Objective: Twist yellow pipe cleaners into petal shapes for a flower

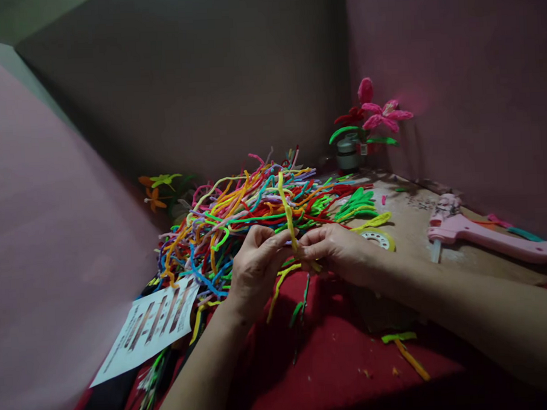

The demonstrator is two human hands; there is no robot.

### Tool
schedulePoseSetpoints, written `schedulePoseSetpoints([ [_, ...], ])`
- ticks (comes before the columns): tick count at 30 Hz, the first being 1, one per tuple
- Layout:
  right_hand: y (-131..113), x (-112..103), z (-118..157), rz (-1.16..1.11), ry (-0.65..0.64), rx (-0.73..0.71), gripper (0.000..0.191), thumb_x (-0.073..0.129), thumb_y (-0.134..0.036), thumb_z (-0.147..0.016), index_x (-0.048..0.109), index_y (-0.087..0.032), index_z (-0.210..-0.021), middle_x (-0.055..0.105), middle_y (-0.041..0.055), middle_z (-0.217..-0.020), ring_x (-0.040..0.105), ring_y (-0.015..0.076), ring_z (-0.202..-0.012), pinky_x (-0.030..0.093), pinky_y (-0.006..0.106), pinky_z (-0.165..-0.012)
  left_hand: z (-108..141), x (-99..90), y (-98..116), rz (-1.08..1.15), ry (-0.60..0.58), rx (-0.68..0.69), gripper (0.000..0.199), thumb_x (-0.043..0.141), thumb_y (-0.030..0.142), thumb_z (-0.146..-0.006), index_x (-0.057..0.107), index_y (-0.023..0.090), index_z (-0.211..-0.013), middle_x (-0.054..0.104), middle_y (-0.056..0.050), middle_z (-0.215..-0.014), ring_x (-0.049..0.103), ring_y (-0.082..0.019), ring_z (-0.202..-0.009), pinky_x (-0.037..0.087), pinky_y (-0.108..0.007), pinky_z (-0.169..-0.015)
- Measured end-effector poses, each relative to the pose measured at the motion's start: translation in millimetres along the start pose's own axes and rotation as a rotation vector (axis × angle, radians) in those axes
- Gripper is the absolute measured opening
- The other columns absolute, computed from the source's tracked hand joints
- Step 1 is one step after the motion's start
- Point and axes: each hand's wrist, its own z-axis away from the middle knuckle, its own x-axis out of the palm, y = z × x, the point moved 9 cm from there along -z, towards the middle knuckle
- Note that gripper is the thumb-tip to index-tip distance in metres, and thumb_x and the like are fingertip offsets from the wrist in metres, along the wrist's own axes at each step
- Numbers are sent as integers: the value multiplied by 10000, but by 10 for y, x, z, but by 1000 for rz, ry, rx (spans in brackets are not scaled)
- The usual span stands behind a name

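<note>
A yellow pipe cleaner (pixel 287 205) stands roughly upright between my hands, its lower part pinched by both. My left hand (pixel 260 260) is closed, with thumb and forefinger on the stem. From the other side, my right hand (pixel 332 251) is closed on the same piece near its lower end. Just behind them spreads a large tangled heap of pipe cleaners (pixel 228 216) in many colours. Below my fingers lie a loose yellow pipe cleaner (pixel 277 292) and a thin stem with a green piece (pixel 296 313).
A pink hot glue gun (pixel 492 235) rests on a brown board (pixel 410 223) at right, near a yellow tape roll (pixel 377 240). Pink pipe-cleaner flowers (pixel 387 114) rise from a grey pot (pixel 347 153). A printed sheet (pixel 147 328) lies at left on the red cloth (pixel 334 353).
</note>
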Motion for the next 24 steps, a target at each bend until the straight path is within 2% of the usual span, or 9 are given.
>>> schedulePoseSetpoints([
  [3,-29,20,3,30,-1,-17,103,631,-149,-608,557,-118,-543,537,-7,-437,425,58,-371,282,196,-393,-17,-107,80,-261,75,46,473,597,317,-760,487,273,-1218,442,-20,-867,464,-115,-713,422,-231,-618],
  [6,4,20,3,56,12,26,98,631,-154,-598,556,-121,-543,557,5,-447,430,63,-367,271,206,-400,-34,-228,70,-324,174,3,681,600,369,-747,302,225,-1342,457,-59,-952,467,-138,-743,444,-271,-658],
  [7,14,16,3,61,17,35,97,630,-152,-594,553,-123,-542,556,5,-444,429,65,-366,267,208,-400,-39,-237,72,-335,182,8,654,586,361,-760,312,225,-1338,456,-65,-965,470,-142,-757,448,-276,-668],
  [9,13,6,2,67,23,30,95,625,-155,-599,551,-125,-546,553,1,-443,426,64,-365,266,207,-401,-46,-219,88,-384,168,38,487,553,309,-791,434,253,-1260,451,-65,-977,474,-159,-824,447,-289,-711],
  [11,-6,-14,0,75,35,1,89,621,-159,-612,558,-124,-559,555,-1,-453,423,60,-370,267,204,-405,-39,-244,107,-434,203,48,365,544,241,-797,527,252,-1161,454,-72,-1007,461,-186,-919,433,-318,-777],
  [14,-15,-50,0,68,63,-19,72,612,-154,-618,569,-121,-570,561,0,-463,419,55,-376,259,200,-409,-17,-344,130,-458,295,13,329,591,205,-754,551,192,-1081,480,-97,-1051,433,-226,-1010,393,-379,-866],
  [18,-39,-100,2,50,132,-33,81,601,-138,-607,554,-122,-543,544,-2,-438,406,52,-365,248,201,-404,-23,-376,151,-339,280,-16,158,636,206,-714,584,176,-860,529,-56,-893,498,-189,-881,431,-335,-785],
  [22,-65,-107,9,39,165,-47,77,597,-142,-607,552,-128,-546,541,-7,-437,395,52,-363,250,204,-407,6,-435,93,-234,337,-125,121,638,201,-714,578,175,-816,539,-16,-779,520,-146,-759,435,-281,-711],
  [24,-55,-110,14,37,172,-40,51,601,-143,-602,567,-128,-567,557,-4,-458,417,59,-382,279,207,-427,3,-354,77,-169,279,-152,62,619,207,-730,589,177,-775,554,-3,-729,526,-131,-712,432,-262,-690],
])
